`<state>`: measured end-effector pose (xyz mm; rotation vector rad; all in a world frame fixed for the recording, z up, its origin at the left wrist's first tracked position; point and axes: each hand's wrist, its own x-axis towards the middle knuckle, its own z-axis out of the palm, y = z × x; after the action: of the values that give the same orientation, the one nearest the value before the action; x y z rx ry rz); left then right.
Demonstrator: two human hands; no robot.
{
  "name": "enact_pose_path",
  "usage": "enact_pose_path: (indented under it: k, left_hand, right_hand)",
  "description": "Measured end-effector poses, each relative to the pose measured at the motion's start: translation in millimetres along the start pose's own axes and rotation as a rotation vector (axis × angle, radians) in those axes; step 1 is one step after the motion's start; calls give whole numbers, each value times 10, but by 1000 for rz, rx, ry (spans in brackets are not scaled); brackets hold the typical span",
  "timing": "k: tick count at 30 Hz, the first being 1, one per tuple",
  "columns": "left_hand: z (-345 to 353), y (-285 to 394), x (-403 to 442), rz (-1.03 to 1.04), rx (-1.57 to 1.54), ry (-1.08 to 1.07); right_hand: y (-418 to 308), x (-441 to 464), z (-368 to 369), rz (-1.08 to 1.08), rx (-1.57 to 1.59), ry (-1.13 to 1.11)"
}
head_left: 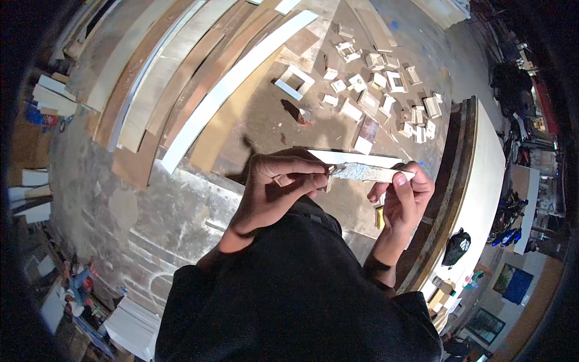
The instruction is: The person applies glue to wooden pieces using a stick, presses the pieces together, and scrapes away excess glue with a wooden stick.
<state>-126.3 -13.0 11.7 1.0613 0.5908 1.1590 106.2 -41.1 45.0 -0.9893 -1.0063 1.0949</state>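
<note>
A short, pale strip of wood (381, 175) with a rough, whitish-blue crust on its left part is held up level in front of the body. My left hand (282, 181) pinches its left end between thumb and fingers. At the right end, my right hand (405, 196) grips it, with the thumb on the near face. Beyond the strip lies a long white board (356, 158), partly hidden by it. A yellow-handled tool (379, 217) shows just left of my right wrist.
Long boards (241, 78) lie side by side at the upper left. Several small wooden blocks and frames (368, 99) are scattered beyond my hands. A long pale bench top (476, 175) runs along the right, with a black item (456, 247) on it.
</note>
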Motion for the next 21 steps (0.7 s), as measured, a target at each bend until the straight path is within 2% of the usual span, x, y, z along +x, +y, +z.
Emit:
enact_pose_path:
  k: [7, 18, 21]
  left_hand:
    - [23, -5, -13, 65, 90, 32]
    - [-1, 108, -19, 175, 425, -37]
    - [11, 78, -17, 245, 425, -22]
  right_hand:
    - [-2, 11, 48, 201, 131, 33]
    - [73, 7, 52, 314, 191, 94]
    - [75, 5, 37, 349, 173, 104]
